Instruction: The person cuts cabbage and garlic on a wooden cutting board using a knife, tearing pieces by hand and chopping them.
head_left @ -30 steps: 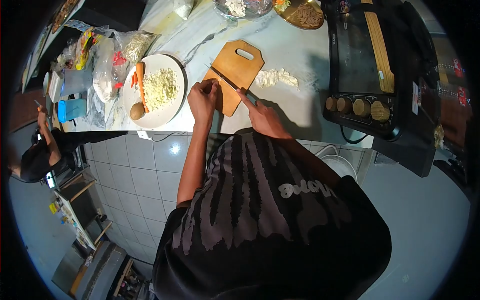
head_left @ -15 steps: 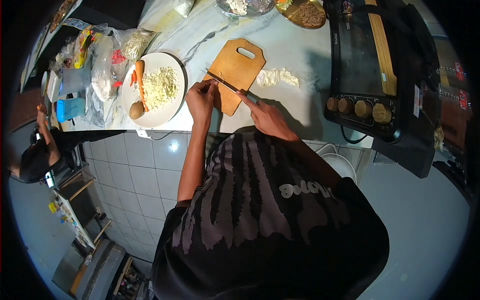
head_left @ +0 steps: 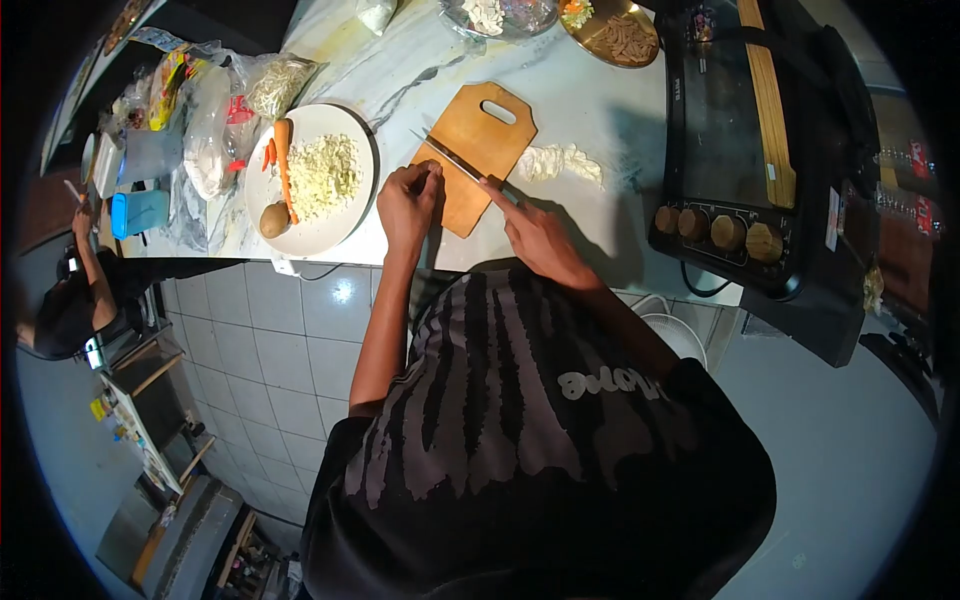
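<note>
My left hand is at the near left edge of the wooden cutting board, its fingers bent and their tips drawn together; I cannot tell whether they pinch anything. Just past those fingertips, the knife lies slantwise over the board, its long axis running from the tip at far left to the handle at near right. The blade passes close beyond my left fingertips, while the handle is in my right hand, which grasps it with the forefinger stretched along it. So the blade is nearer my left hand, the handle my right.

Among the containers, leftmost is a blue-lidded box, its contents hidden from me. Next, a clear bag holds pale, thready stuff. The white plate carries a long carrot, small orange-red pieces and a round brown vegetable on its left, with pale chopped bits heaped to the right. Beyond the board, a clear bowl or wrapping has white pieces in it; further right, a golden dish holds brown strips and small mixed-colour dice.
</note>
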Demonstrator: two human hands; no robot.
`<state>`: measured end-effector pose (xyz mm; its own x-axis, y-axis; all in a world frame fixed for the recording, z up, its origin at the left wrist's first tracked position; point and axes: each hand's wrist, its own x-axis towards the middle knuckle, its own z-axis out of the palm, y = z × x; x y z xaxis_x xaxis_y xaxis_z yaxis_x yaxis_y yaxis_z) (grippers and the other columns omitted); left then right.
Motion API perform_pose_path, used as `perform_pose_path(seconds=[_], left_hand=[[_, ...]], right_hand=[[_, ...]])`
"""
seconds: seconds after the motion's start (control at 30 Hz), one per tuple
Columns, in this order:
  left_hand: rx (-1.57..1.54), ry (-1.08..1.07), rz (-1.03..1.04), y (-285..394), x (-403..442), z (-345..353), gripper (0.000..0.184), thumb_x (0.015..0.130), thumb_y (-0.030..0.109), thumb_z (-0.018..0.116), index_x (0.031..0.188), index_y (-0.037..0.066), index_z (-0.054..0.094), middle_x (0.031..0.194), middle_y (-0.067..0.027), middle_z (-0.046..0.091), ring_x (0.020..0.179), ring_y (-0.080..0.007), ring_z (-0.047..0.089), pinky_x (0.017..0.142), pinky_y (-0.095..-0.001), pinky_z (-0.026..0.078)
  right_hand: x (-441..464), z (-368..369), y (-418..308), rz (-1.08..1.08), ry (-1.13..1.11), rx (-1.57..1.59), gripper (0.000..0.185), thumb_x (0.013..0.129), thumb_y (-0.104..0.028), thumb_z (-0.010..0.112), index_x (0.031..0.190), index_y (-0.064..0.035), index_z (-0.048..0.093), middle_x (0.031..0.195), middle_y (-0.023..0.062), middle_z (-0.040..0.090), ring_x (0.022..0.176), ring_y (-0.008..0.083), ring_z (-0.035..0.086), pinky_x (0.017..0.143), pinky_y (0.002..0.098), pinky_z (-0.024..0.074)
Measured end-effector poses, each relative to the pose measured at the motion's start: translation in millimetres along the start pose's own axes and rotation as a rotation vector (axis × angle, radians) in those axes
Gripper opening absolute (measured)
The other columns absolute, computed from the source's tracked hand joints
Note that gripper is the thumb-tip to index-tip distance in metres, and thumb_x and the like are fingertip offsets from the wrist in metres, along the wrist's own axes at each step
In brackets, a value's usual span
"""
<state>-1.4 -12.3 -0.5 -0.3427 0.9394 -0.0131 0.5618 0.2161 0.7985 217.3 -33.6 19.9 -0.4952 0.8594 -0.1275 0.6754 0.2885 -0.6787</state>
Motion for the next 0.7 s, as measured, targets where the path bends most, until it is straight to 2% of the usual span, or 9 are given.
perform_pose_path(seconds=[0.13,0.2,0.23,0.27,0.3,0.43,0.53,0.63,0.7], left_hand=[[0.009,0.007,0.140,-1,-4,2,0.017,0.086,0.019,0.074,0.099,0.009,0.078,0.079,-0.0107,0.067,0.082,-0.0251,0.066,0.072,-0.0336,0.050],[0.015,0.005,0.200,-1,-2,1,0.018,0.085,0.018,0.074,0.100,0.010,0.078,0.082,-0.0102,0.067,0.084,-0.0249,0.064,0.075,-0.0338,0.050],[-0.044,0.021,0.187,-1,-2,1,0.020,0.085,0.018,0.074,0.103,0.009,0.077,0.087,-0.0107,0.068,0.084,-0.0257,0.064,0.076,-0.0344,0.051],[-0.103,0.034,0.176,-1,-1,2,0.023,0.084,0.018,0.075,0.106,0.009,0.077,0.092,-0.0111,0.068,0.085,-0.0264,0.063,0.077,-0.0350,0.051],[-0.054,0.012,0.206,4,3,-1,0.038,0.081,0.017,0.077,0.119,0.009,0.072,0.100,-0.0124,0.068,0.087,-0.0275,0.063,0.080,-0.0364,0.052],[0.128,-0.030,0.314,22,10,-5,0.054,0.078,0.016,0.080,0.129,0.009,0.065,0.102,-0.0130,0.067,0.092,-0.0277,0.064,0.082,-0.0375,0.052],[0.075,-0.142,0.274,18,15,0,0.061,0.078,0.014,0.080,0.135,0.011,0.060,0.100,-0.0130,0.068,0.094,-0.0285,0.064,0.083,-0.0387,0.053],[0.058,-0.151,0.229,20,15,3,0.053,0.082,0.015,0.079,0.132,0.012,0.064,0.102,-0.0137,0.071,0.090,-0.0276,0.069,0.083,-0.0360,0.054],[0.068,-0.136,0.135,26,14,3,0.039,0.085,0.014,0.076,0.124,0.010,0.069,0.100,-0.0146,0.073,0.090,-0.0283,0.072,0.080,-0.0354,0.055]], right_hand=[[3,-2,6,-0.020,0.030,0.361,0.062,0.098,-0.005,0.049,0.156,-0.0208,0.033,0.091,0.0217,0.062,0.061,0.0322,0.051,0.068,0.0372,0.0497],[8,-1,7,-0.117,0.189,0.483,0.055,0.101,-0.008,0.048,0.153,-0.0211,0.037,0.087,0.0223,0.060,0.062,0.0283,0.041,0.066,0.0353,0.0448],[8,-5,7,-0.124,0.187,0.482,0.055,0.101,-0.008,0.048,0.153,-0.0211,0.037,0.087,0.0223,0.060,0.062,0.0283,0.041,0.066,0.0353,0.0448],[5,-13,8,0.026,0.108,0.440,0.056,0.101,-0.009,0.048,0.153,-0.0229,0.037,0.085,0.0240,0.058,0.063,0.0294,0.044,0.067,0.0365,0.0455],[2,-20,7,0.177,0.031,0.397,0.056,0.101,-0.009,0.047,0.153,-0.0247,0.037,0.083,0.0256,0.057,0.064,0.0304,0.048,0.068,0.0377,0.0462],[-10,-19,19,0.174,0.104,0.309,0.055,0.100,-0.008,0.049,0.152,-0.0238,0.040,0.075,0.0203,0.048,0.062,0.0204,0.038,0.063,0.0320,0.0425],[-18,-12,27,0.162,0.105,0.233,0.056,0.100,-0.011,0.049,0.153,-0.0257,0.039,0.073,0.0220,0.048,0.058,0.0272,0.041,0.061,0.0341,0.0429],[-23,-7,22,0.126,0.114,0.174,0.057,0.100,-0.012,0.049,0.153,-0.0277,0.037,0.069,0.0231,0.048,0.055,0.0347,0.044,0.059,0.0368,0.0435],[-25,-8,13,0.272,-0.078,0.212,0.061,0.099,-0.014,0.048,0.155,-0.0324,0.031,0.079,0.0310,0.059,0.074,0.0492,0.062,0.067,0.0537,0.0478]])
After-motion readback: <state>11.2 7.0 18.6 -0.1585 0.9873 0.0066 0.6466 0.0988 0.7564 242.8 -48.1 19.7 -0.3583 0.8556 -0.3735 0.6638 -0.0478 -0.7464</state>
